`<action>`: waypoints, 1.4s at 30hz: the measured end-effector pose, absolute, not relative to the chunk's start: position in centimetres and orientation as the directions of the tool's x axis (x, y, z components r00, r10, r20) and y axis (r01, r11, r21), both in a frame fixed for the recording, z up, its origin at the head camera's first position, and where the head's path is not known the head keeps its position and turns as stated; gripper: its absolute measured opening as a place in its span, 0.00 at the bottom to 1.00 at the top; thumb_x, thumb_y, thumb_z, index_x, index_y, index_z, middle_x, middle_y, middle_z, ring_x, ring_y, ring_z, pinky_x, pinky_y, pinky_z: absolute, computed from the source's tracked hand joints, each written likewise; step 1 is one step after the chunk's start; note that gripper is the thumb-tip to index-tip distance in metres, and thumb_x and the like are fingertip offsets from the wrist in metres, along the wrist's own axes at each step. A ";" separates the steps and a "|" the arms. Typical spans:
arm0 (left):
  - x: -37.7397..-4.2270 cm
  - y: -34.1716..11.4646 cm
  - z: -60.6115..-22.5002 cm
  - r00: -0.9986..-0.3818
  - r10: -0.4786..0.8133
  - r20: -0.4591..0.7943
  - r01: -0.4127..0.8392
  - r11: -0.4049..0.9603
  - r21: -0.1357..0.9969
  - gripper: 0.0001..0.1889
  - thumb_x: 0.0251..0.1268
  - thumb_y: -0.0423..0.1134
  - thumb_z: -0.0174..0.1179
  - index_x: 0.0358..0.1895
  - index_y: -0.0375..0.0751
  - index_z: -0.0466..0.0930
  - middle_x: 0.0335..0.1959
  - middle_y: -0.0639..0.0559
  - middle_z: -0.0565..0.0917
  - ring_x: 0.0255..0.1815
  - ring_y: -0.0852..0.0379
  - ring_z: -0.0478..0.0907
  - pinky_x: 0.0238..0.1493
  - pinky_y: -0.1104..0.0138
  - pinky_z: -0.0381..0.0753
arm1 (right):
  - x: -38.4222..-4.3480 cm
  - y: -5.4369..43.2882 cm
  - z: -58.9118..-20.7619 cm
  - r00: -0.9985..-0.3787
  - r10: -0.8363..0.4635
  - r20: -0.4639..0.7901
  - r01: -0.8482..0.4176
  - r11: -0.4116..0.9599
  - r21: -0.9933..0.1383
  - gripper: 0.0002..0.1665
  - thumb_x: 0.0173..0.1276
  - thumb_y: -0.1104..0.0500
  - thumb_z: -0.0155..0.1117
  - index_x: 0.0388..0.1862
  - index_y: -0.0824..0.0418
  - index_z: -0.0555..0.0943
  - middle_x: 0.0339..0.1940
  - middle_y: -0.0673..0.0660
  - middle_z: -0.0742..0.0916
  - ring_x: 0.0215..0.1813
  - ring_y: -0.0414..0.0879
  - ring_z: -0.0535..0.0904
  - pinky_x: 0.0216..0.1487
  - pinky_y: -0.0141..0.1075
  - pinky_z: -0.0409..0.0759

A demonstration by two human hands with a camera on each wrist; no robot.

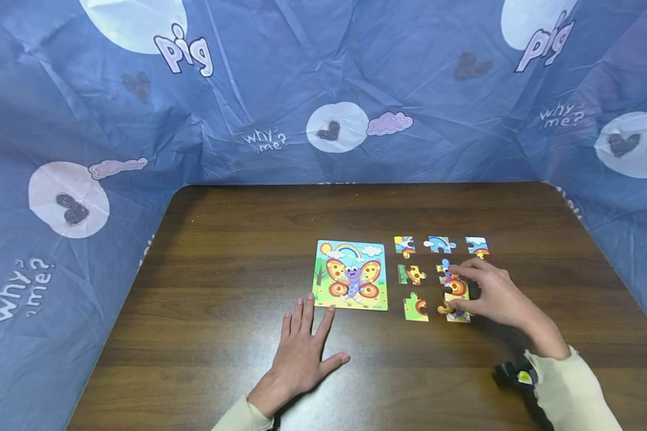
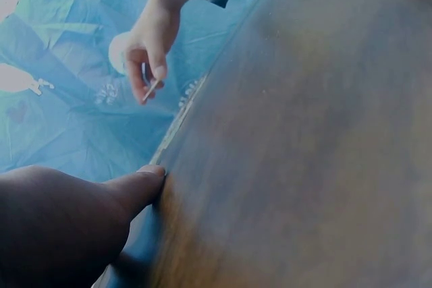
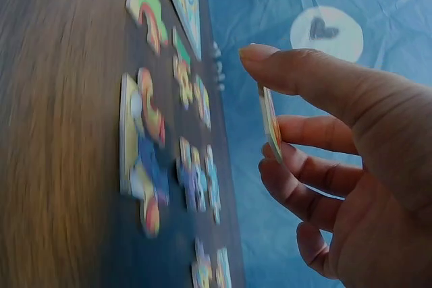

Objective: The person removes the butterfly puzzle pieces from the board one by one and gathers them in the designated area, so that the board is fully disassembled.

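My right hand (image 1: 493, 296) is raised above the right side of the table. Between thumb and fingers it pinches a jigsaw piece (image 3: 271, 123), seen nearly edge-on in the right wrist view; in the head view this jigsaw piece (image 1: 456, 288) shows a red and orange swirl. Under it lies a bottom piece (image 1: 457, 314), partly covered, and a middle piece (image 1: 443, 272) is just beyond. My left hand (image 1: 300, 356) rests on the table with fingers spread, its fingertips by the near edge of a square butterfly picture (image 1: 350, 275).
Loose jigsaw pieces lie in spaced rows right of the picture: a sun piece (image 1: 404, 244), a rainbow piece (image 1: 440, 244), a cloud piece (image 1: 477, 245), a tree piece (image 1: 411, 275) and a green corner piece (image 1: 416, 308). A blue printed cloth (image 1: 280, 72) hangs around the wooden table (image 1: 221, 239).
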State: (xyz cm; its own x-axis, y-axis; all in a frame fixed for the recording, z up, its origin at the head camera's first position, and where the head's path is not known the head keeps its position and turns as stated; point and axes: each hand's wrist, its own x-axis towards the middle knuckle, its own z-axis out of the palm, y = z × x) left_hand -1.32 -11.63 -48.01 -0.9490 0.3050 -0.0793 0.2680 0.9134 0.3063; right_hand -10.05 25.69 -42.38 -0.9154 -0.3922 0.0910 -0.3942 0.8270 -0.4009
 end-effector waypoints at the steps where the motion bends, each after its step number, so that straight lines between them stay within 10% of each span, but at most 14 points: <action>1: -1.3 -11.6 -48.0 -0.949 0.304 -0.084 0.265 0.914 0.308 0.46 0.63 0.71 0.54 0.79 0.49 0.58 0.81 0.32 0.50 0.82 0.31 0.48 0.77 0.39 0.55 | -10.0 26.0 -42.4 -0.918 -0.386 0.094 -0.390 0.830 -0.398 0.37 0.48 0.52 0.83 0.58 0.63 0.83 0.49 0.60 0.84 0.51 0.58 0.82 0.47 0.59 0.69; 42: -1.2 -11.3 -48.0 -0.954 0.290 -0.078 0.253 0.916 0.310 0.45 0.63 0.69 0.55 0.78 0.49 0.59 0.81 0.30 0.50 0.81 0.30 0.48 0.77 0.38 0.54 | -7.6 33.4 -44.7 -0.948 -0.300 -0.105 -0.236 0.886 -0.399 0.44 0.46 0.47 0.83 0.60 0.67 0.81 0.50 0.62 0.83 0.52 0.61 0.81 0.48 0.64 0.72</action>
State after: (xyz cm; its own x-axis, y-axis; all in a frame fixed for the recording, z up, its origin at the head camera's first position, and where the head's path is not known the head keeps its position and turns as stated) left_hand -1.19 -11.25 -48.00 -0.9538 0.2900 -0.0782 0.2531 0.9163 0.3104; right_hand -7.63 33.36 -44.69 -0.9483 -0.2996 -0.1049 -0.2359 0.8863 -0.3985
